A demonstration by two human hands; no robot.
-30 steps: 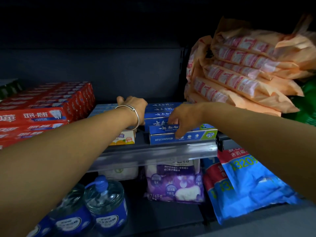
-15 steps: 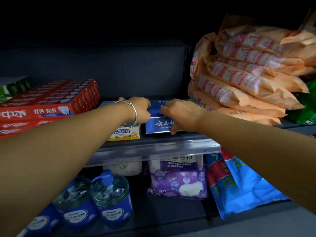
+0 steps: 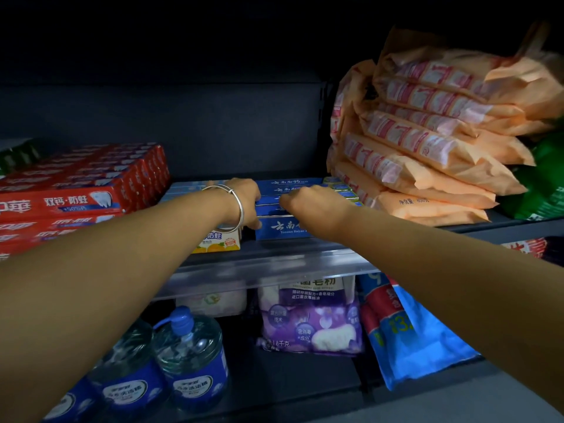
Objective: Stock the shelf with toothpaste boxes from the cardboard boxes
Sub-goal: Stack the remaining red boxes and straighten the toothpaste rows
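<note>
Blue toothpaste boxes (image 3: 279, 228) lie stacked in rows in the middle of the dark shelf (image 3: 274, 265). My left hand (image 3: 244, 203), with a silver bangle on the wrist, grips the left end of the stack, fingertips on the front box's end. My right hand (image 3: 308, 206) lies over the top of the front boxes with its fingers curled on them, hiding their right half. No cardboard box is in view.
Red toothpaste boxes (image 3: 76, 184) are piled at the left, with a small orange-printed box (image 3: 219, 241) beside my left wrist. Orange packs (image 3: 427, 148) and green bags (image 3: 546, 178) fill the right. Below stand water bottles (image 3: 189, 355), a purple bag (image 3: 311, 319) and a blue bag (image 3: 412, 331).
The front blue box, which stuck out to the right at the shelf edge, has been pushed back into line with the stack. My right hand has risen onto its top.
</note>
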